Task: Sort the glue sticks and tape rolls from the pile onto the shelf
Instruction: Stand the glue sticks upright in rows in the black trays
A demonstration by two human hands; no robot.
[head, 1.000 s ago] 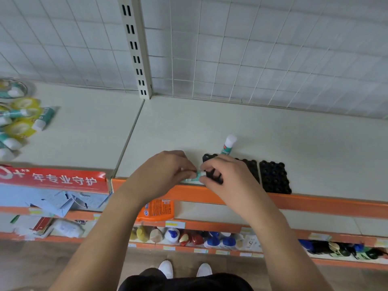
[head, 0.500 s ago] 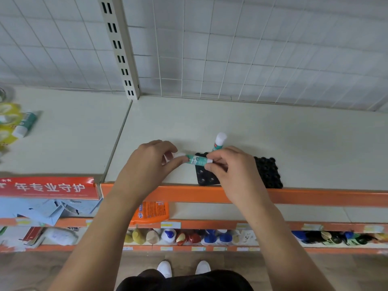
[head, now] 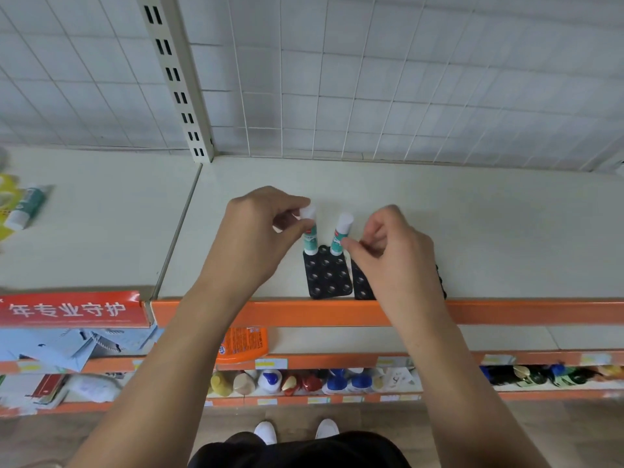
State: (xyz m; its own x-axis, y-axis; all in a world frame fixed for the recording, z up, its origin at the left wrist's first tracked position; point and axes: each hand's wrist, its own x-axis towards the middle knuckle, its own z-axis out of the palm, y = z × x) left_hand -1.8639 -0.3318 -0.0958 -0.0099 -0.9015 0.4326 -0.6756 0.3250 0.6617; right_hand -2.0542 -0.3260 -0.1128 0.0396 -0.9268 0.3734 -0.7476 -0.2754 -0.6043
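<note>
Shelf (head: pixel 472 231): open board is left behind and to the right, bounded by an orange front lip (head: pixel 523 311) and a wire grid (head: pixel 371 96) at the back. Left hand (head: pixel 256 238): the cap of one glue stick (head: pixel 310 239) is pinched. Right hand (head: pixel 391 255): curled, a fingertip laid against the second glue stick (head: pixel 339 238); a pinch cannot be confirmed. Holder tray (head: pixel 327 276): both sticks are stood upright in its back row. The sticks are judged light, rigid and smooth, best held at the cap.

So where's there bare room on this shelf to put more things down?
Free: the shelf right of the right hand, back to the wire grid; also between the far-left pile and the left hand. Crowded: the black trays with glue sticks.
</note>
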